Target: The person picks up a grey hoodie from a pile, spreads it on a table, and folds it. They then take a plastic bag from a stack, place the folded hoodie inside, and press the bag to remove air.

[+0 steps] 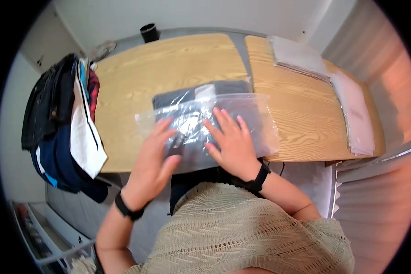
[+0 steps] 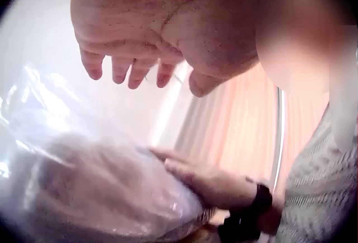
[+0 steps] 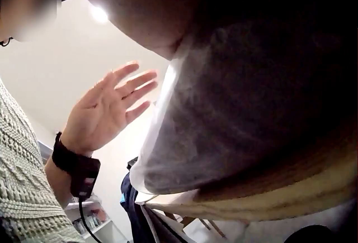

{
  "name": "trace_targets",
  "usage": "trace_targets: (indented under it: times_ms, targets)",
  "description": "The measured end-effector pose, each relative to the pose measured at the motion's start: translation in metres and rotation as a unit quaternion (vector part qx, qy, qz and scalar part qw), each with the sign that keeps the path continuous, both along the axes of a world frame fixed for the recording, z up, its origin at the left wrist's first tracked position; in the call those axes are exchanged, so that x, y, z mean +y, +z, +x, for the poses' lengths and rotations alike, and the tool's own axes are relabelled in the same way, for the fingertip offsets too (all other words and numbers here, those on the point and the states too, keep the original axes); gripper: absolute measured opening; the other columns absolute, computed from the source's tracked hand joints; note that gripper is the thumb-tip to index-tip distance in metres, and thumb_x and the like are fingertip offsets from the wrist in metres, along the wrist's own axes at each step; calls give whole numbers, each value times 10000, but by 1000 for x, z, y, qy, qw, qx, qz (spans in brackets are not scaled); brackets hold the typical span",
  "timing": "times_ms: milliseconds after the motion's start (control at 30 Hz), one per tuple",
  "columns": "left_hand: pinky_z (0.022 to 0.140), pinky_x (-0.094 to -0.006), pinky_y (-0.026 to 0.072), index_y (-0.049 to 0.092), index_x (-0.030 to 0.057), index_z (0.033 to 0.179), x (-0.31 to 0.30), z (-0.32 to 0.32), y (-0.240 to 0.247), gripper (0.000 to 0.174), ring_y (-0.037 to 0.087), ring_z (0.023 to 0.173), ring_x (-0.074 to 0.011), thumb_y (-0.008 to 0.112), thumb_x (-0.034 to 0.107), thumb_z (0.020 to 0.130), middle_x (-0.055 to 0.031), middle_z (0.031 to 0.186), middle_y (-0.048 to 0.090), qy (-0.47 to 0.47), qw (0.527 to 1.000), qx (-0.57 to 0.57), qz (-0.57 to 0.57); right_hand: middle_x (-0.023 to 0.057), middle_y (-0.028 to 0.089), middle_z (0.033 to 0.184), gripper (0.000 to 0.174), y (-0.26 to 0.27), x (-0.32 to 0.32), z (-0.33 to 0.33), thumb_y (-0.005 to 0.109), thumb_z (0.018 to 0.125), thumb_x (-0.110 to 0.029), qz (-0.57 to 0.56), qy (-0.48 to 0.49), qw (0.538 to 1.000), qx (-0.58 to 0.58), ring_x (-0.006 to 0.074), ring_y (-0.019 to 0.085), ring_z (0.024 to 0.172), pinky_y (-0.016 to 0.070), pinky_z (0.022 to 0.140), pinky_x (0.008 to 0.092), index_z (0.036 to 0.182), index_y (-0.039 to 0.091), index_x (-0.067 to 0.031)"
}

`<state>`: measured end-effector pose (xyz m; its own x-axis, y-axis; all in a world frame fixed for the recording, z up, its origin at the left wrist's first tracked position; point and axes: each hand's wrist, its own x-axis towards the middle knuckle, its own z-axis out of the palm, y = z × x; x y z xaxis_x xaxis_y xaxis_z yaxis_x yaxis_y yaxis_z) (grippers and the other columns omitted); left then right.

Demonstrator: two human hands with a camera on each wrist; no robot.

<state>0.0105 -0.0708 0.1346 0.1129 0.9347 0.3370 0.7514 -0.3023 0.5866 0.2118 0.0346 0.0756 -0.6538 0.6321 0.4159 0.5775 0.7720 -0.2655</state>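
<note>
A folded dark grey garment (image 1: 233, 86) lies on the wooden table, its lower part covered by a clear plastic bag (image 1: 262, 137). The garment's far edge shows past the bag, with a pale tag (image 1: 205, 92) near its middle. My right hand (image 1: 235, 146) rests on the bag with its fingers spread over the plastic. Over the bag's left part is my left hand (image 1: 154, 157), its fingers extended. The right wrist view shows that left hand (image 3: 103, 109) raised off the plastic, its palm bare. Part of the bag is hidden beneath both hands.
Several dark, white and blue clothes (image 1: 61, 118) are heaped at the table's left edge. Flat stacks of clear bags (image 1: 354, 112) lie along the right side of a second table (image 1: 287, 105), across a narrow gap. A black bin (image 1: 149, 33) stands behind.
</note>
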Motion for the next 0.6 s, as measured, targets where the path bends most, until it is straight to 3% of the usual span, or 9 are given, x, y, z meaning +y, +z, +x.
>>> trace_targets:
  times_ms: [33, 67, 100, 167, 233, 600]
  targets:
    - [1097, -439, 199, 351, 61, 1372, 15, 5, -1, 537, 271, 1343, -343, 533, 227, 895, -165, 1450, 302, -46, 990, 132, -33, 138, 346, 1428, 552, -1, 3, -1, 587, 837, -321, 0, 4, 1000, -7, 304, 339, 1310, 243, 1048, 503, 1349, 432, -181]
    - [1083, -500, 195, 330, 109, 1403, 26, 10, -8, 604, 261, 1345, -345, 513, 369, 890, -143, 1466, 284, -49, 960, 272, -40, 133, 360, 1420, 546, -1, 4, 0, 585, 840, -340, -4, 13, 1000, -15, 292, 339, 1311, 242, 1049, 499, 1341, 441, -178]
    - [1083, -500, 195, 330, 109, 1403, 31, 9, -15, 604, 261, 1345, -345, 513, 369, 890, -143, 1466, 284, -38, 961, 271, -45, 129, 373, 1413, 540, 0, 8, 1, 582, 843, -358, -5, 22, 1000, -19, 279, 340, 1312, 241, 1049, 494, 1333, 450, -174]
    - [1061, -543, 199, 328, 148, 1412, 46, -1, -26, 643, 255, 1352, -331, 456, 490, 882, -124, 1474, 275, -104, 930, 353, -11, 91, 352, 1436, 555, 9, 17, 12, 588, 837, -397, -40, 53, 995, -71, 285, 298, 1337, 187, 1057, 554, 1348, 441, -239]
    - [1042, -581, 200, 329, 170, 1415, 49, -6, -35, 688, 244, 1355, -345, 430, 569, 864, -135, 1480, 257, -106, 929, 353, -22, 83, 325, 1452, 558, 10, 24, 19, 586, 833, -427, -52, 66, 991, -100, 305, 262, 1352, 154, 1055, 590, 1348, 440, -269]
    - [1040, -622, 147, 371, 208, 1398, 59, -13, -55, 691, 199, 1374, -363, 496, 575, 826, -143, 1484, 245, -129, 957, 241, -97, 89, 295, 1463, 601, 2, 38, 15, 621, 793, -458, -146, 99, 979, -103, 334, 233, 1353, 144, 1047, 613, 1341, 453, -279]
